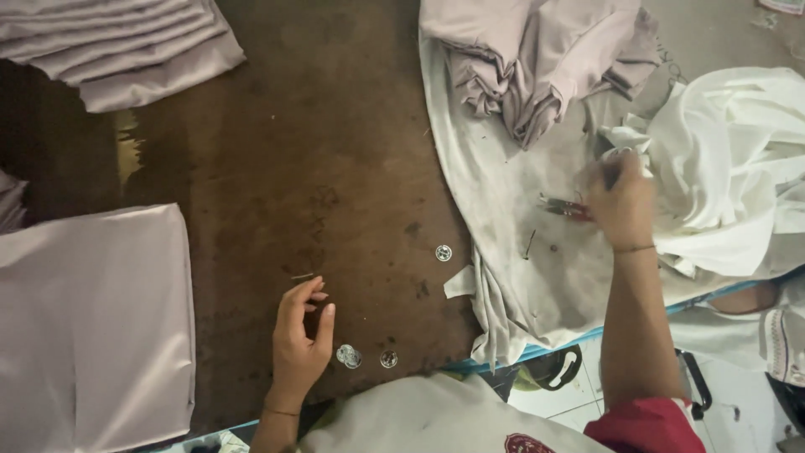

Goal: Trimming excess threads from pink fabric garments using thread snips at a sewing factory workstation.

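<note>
My left hand (302,335) rests on its edge on the dark brown table (319,151), fingers loosely curled and apart, holding nothing. Two small clear round discs (348,356) lie just right of it, a third disc (388,359) a little further right and another disc (444,252) higher up. My right hand (622,201) reaches out over a dirty pale cloth (520,252) and grips a fold of white fabric (729,168). A small red-handled tool (566,208) lies against that hand's left side; whether the fingers hold it is unclear.
A crumpled mauve garment (537,59) lies at the top centre. Folded pale mauve fabric is stacked at the top left (117,46), and a flat folded piece (88,327) covers the left side. A white floor and dark objects show below the table's blue edge (545,348).
</note>
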